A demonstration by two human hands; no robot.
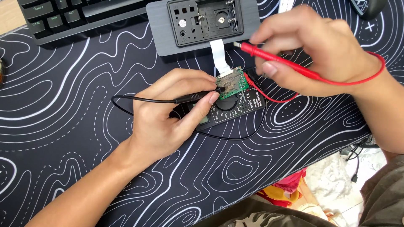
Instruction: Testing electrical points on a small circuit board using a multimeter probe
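My left hand (170,115) pinches a black test probe (193,98), its tip touching a small green circuit board (232,83). The board lies on top of a black multimeter (227,110) and joins a grey device casing (202,25) by a white ribbon cable (219,54). My right hand (311,50) grips a red test probe (277,59), raised above the mat with its metal tip pointing left, near the casing's lower edge. A red lead (362,77) loops round my right wrist; a black lead (139,99) trails left of my left hand.
Everything rests on a black desk mat (84,126) with white contour lines. A black keyboard (75,17) sits at the far left edge. A dark object (370,6) shows at the top right. Coloured cloth (290,189) and cables lie below the mat's near edge.
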